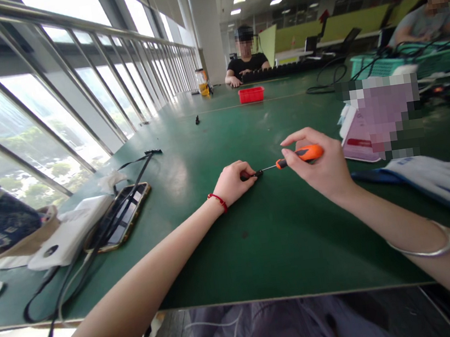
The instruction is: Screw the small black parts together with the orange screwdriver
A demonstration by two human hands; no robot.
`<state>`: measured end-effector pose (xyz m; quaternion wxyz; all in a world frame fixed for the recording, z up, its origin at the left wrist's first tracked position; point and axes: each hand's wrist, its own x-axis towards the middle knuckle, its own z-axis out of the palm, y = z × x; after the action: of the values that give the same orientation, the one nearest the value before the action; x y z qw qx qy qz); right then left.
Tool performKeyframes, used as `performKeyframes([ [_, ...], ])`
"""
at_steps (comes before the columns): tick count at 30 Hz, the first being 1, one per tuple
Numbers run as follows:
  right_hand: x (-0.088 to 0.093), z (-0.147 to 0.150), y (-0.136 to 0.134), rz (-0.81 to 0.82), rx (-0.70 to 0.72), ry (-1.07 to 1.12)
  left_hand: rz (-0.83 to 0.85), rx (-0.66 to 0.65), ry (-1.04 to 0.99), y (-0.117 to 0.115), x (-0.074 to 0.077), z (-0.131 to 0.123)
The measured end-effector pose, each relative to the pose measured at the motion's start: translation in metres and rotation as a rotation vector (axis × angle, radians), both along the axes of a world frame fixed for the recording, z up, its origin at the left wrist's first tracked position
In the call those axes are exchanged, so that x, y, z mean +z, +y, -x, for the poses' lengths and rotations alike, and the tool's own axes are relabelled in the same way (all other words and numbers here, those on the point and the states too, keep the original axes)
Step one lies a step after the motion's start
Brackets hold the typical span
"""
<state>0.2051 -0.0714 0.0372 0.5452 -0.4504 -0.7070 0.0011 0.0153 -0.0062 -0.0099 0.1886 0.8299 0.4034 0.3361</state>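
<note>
In the middle of the green table (pixel 238 266), my left hand (pixel 235 183) is closed around a small black part (pixel 258 173), most of it hidden by the fingers. My right hand (pixel 319 164) grips a screwdriver (pixel 309 152) with an orange and black handle, the thumb along its side and the index finger raised. The metal shaft points left, and its tip meets or nearly meets the black part; I cannot tell which. Another small black piece (pixel 197 119) lies farther back on the table.
On the left are a phone (pixel 129 217) with black straps over it and a white box (pixel 71 230). A red tray (pixel 252 95) and a jar (pixel 202 82) stand toward the back. White-blue gloves (pixel 437 179) and a teal basket (pixel 422 61) with cables are right. Two people sit beyond.
</note>
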Motion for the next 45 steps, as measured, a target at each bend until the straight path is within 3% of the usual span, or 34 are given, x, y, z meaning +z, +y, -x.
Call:
performKeyframes([
  [4,-0.0001,-0.0012,0.0024,-0.076,-0.018,0.03,0.006,-0.001,-0.005,-0.0002,0.0005,-0.0001],
  [10,0.0007,-0.0013,0.0005,0.086,0.011,0.02,0.011,0.006,0.0,-0.0007,0.0015,-0.0002],
  [17,0.0017,-0.0007,0.0006,-0.056,-0.025,0.027,0.01,0.003,0.003,0.0,0.0004,0.0001],
  [23,0.003,-0.0002,-0.0007,0.075,0.026,0.002,0.015,0.011,0.003,-0.0008,0.0011,-0.0005],
  [29,0.0011,-0.0001,0.0007,-0.067,-0.014,0.023,0.016,0.008,0.003,-0.0001,0.0008,-0.0002],
  [34,0.0021,-0.001,0.0003,0.098,0.047,-0.019,0.008,0.011,0.007,-0.0001,0.0008,0.0],
  [45,-0.0028,0.0037,-0.0044,0.018,0.182,-0.158,-0.01,0.018,0.028,-0.002,0.0032,-0.0003],
])
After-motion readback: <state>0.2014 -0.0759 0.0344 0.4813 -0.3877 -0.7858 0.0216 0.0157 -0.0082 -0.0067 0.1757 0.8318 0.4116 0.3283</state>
